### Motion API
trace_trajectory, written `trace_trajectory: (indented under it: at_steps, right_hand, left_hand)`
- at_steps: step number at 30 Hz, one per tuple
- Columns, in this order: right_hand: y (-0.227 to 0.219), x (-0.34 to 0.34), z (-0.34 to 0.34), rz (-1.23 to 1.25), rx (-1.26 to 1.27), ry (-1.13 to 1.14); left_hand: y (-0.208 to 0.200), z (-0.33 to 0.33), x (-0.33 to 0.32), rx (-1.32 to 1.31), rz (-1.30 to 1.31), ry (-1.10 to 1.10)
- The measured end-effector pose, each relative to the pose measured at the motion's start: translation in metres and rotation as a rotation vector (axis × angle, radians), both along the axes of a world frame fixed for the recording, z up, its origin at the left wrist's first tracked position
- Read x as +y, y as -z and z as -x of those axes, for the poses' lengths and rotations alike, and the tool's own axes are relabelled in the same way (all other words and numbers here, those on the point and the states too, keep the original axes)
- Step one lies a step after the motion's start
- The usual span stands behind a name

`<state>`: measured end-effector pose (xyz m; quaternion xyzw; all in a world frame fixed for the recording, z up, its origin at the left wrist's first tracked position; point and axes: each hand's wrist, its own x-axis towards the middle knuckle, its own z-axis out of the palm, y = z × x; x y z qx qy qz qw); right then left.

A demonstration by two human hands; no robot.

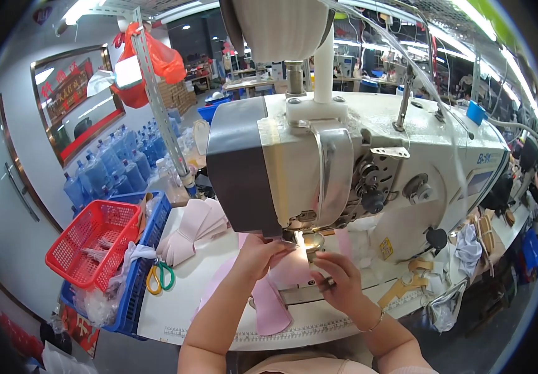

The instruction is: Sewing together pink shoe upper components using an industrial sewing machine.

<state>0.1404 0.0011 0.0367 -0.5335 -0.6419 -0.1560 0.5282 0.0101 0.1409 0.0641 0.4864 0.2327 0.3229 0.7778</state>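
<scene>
A large white and grey sewing machine stands in front of me, its lamp lighting the needle area. Under the needle lies a pink fabric-like piece, with a longer pink flap hanging toward the table's front edge. My left hand is closed on the pink piece just left of the needle, its fingertips partly hidden by the machine head. At the piece's right edge, my right hand has bent fingers, the thumb apart from them. A small dark spot by that thumb is too small to name.
Pale pink cut pieces lie fanned at the left, near scissors with yellow and green handles. A red basket sits on a blue crate. Tan scraps lie at the right.
</scene>
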Motion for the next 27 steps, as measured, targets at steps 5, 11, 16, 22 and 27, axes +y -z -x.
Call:
trace_trajectory:
  at_steps: [5,11,16,22,27]
  right_hand:
    - [-0.008,0.015,-0.008,-0.085,-0.262,0.019]
    - [-0.008,0.013,-0.005,-0.064,-0.331,0.027]
    - [-0.011,0.013,-0.005,-0.070,-0.361,0.046]
    - [-0.017,0.021,-0.005,-0.050,-0.347,0.070]
    - [-0.021,0.022,-0.005,-0.045,-0.278,0.041]
  left_hand:
    - [0.005,0.003,-0.001,-0.052,-0.009,0.011]
    - [0.007,0.006,-0.001,-0.015,0.023,0.022]
    - [0.006,0.004,0.000,-0.016,0.021,0.034]
    - [0.014,-0.003,0.011,-0.088,0.049,0.011]
    - [0.013,-0.011,0.023,-0.109,0.029,0.006]
